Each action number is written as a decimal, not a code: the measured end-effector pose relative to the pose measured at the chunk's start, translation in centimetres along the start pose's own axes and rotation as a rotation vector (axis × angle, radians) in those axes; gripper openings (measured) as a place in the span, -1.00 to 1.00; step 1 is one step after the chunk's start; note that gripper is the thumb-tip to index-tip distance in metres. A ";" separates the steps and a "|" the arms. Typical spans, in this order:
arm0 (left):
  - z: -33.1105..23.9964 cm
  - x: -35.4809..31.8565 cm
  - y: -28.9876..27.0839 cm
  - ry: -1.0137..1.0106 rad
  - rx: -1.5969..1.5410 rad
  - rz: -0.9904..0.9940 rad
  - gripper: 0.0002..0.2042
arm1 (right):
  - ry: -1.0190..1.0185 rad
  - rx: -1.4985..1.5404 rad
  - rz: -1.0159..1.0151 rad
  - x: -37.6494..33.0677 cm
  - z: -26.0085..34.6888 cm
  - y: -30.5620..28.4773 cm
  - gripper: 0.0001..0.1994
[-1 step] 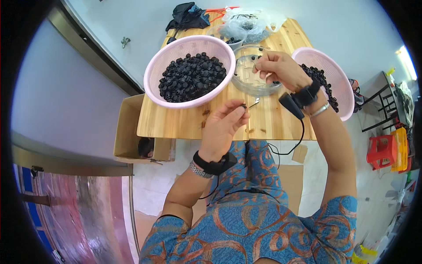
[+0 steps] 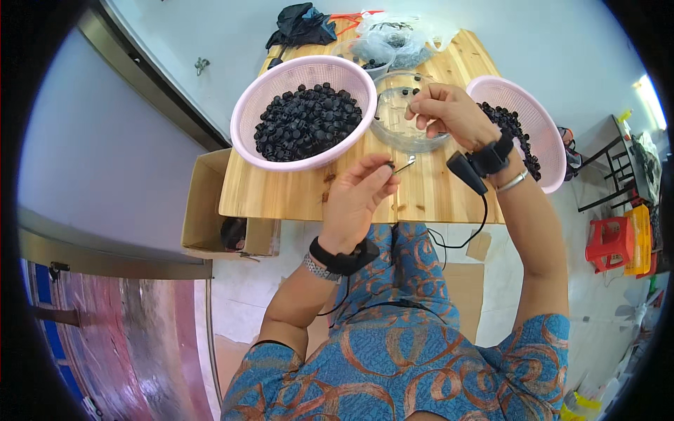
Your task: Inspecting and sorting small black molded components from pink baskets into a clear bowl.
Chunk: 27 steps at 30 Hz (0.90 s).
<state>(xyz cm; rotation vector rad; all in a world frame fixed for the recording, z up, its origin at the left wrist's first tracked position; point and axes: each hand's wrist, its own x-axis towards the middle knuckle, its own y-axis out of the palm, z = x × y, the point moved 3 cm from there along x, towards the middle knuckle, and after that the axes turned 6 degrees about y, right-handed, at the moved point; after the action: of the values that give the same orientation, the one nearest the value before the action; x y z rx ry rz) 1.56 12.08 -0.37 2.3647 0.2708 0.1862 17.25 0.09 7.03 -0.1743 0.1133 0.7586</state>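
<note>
My left hand (image 2: 357, 200) is closed above the near part of the wooden table, with a small black round plastic cap (image 2: 390, 165) pinched between thumb and fingers. Just beyond those fingertips is a thin metal piece with a bright end (image 2: 410, 160); whether it touches the cap I cannot tell. Over the right side of a clear round plastic tray (image 2: 394, 133), my right hand (image 2: 449, 114) has its thumb and index finger pressed together. Anything between them is too small to make out. A few black caps (image 2: 405, 92) lie in the tray.
Left of the tray stands a pink basket (image 2: 242, 133) heaped with black caps (image 2: 309, 123). Another pink basket (image 2: 547, 140) with caps is beyond my right wrist. Behind are a clear tub (image 2: 379, 70), plastic bags (image 2: 414, 35) and a dark cloth bundle (image 2: 302, 27). A cardboard box (image 2: 200, 203) stands at left.
Almost nothing differs. My left hand has shifted very slightly upward with the cap, and my right hand stays over the tray.
</note>
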 end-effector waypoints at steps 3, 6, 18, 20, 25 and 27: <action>0.2 0.8 0.7 0.045 -0.010 -0.002 -0.81 | -0.032 -0.023 -0.040 -1.8 0.0 0.4 -0.92; -0.1 0.3 1.0 0.076 -0.007 0.011 -0.81 | -0.104 -0.144 -0.024 -4.1 0.1 1.5 -0.91; 1.3 -2.2 3.6 0.062 0.079 0.101 -0.81 | -0.446 -0.527 -0.192 -11.2 -1.6 3.4 -0.91; 1.6 -2.3 3.8 0.061 0.070 0.111 -0.81 | -0.512 -0.587 -0.222 -11.8 -1.7 3.3 -0.90; 2.0 -2.7 4.6 0.074 0.136 0.137 -0.84 | -0.468 -0.449 -0.242 -13.1 -2.4 3.0 -0.88; 2.0 -2.9 4.9 0.062 0.088 0.142 -0.84 | -0.385 -0.242 -0.200 -13.3 -3.1 2.8 -0.88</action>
<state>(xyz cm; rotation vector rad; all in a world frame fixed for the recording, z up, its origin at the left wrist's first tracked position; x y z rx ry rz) -0.13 6.59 1.37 2.4697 0.1425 0.3219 5.58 -7.47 5.83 -0.2619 -0.3581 0.5926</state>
